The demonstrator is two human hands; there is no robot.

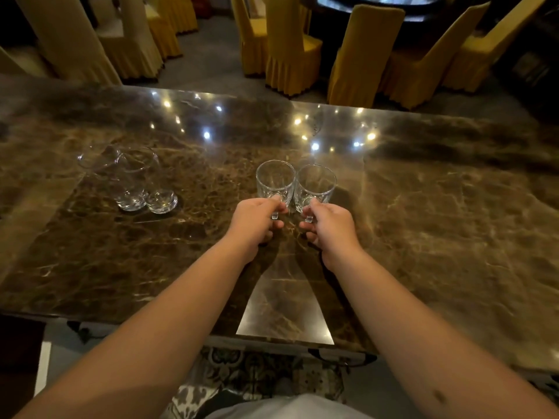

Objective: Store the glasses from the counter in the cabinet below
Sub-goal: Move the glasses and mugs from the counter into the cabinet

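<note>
Each hand pinches one mug's handle: left hand the left mug, right hand the right mug, both upright on the desk.

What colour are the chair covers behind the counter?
The pleated fabric chair covers are yellow, seen in the head view.

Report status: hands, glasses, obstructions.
Left hand and right hand each grip a handled glass. Two glasses remain at left. Nothing obstructing.
</note>
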